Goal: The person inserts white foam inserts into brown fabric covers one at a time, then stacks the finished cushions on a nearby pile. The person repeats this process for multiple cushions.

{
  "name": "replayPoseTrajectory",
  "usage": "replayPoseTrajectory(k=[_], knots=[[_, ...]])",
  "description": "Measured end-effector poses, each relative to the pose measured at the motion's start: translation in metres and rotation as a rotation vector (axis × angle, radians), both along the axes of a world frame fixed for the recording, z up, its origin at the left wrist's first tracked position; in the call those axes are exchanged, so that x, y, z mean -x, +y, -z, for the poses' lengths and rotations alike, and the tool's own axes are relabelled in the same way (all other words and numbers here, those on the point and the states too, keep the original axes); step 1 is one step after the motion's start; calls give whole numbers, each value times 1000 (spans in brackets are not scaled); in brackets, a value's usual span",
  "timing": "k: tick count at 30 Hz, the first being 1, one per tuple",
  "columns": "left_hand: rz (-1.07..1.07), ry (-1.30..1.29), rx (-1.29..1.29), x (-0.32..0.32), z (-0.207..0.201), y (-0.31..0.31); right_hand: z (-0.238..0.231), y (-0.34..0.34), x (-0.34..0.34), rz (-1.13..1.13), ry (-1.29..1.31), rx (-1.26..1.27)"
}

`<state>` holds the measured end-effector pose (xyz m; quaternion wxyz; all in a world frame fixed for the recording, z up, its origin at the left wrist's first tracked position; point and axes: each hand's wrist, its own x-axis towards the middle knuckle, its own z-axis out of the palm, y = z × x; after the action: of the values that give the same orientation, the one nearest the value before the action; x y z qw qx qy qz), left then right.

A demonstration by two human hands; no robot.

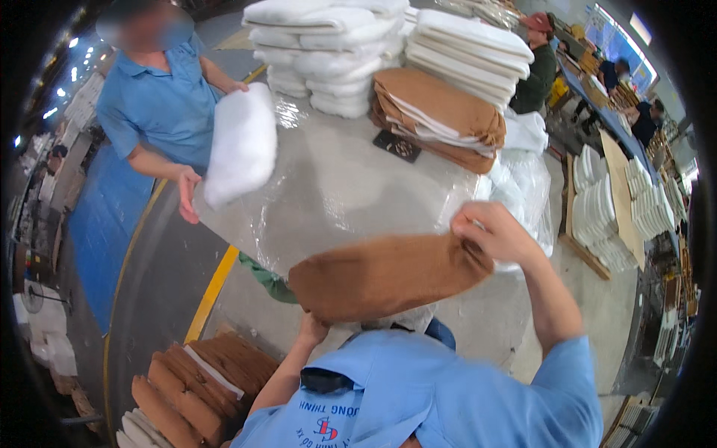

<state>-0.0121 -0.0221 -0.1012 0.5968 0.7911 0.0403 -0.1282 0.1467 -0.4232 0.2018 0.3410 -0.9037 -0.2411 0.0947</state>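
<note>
I hold a long brown fabric cushion (pixel 381 276) crosswise in front of my body, at the near edge of the table. My right hand (pixel 485 231) is closed on its right end, where the cloth is bunched and creased. At the lower left corner, my left hand (pixel 314 328) grips the cushion from below, its fingers mostly hidden behind the cloth. Whether the cover is fully filled I cannot tell. Across the table's left corner, a co-worker in a blue shirt holds a white padded cushion (pixel 243 145) with both hands.
On the plastic-covered table (pixel 336 179) stand tall stacks of white pads (pixel 325 52), a pile of brown cushions (pixel 441 108) and a flat black item (pixel 397 145). More brown cushions (pixel 187 388) are stacked at lower left. Other people work at benches far right.
</note>
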Motion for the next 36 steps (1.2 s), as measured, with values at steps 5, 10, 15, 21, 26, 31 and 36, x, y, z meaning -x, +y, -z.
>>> replayPoseTrajectory(k=[5, 10, 15, 21, 26, 31, 36], knots=[[64, 16, -15, -6, 0, 1, 24, -6, 25, 115, -109, -38], [73, 44, -22, 3, 2, 4, 20, 1, 51, 80, -196, -185], [157, 99, -16, -6, -1, 12, 34, -4, 74, 174, -242, -164], [340, 140, 54, -29, -30, 65, 47, -17, 85, 187, -338, -195], [99, 228, -196, -119, -121, 67, 47, -11, 97, 141, -469, -136], [872, -319, 10, -160, -291, -128, 52, -17, 110, 262, -464, -165], [1296, -310, -361, -153, -308, -202, 44, -55, 139, 504, -319, -329]])
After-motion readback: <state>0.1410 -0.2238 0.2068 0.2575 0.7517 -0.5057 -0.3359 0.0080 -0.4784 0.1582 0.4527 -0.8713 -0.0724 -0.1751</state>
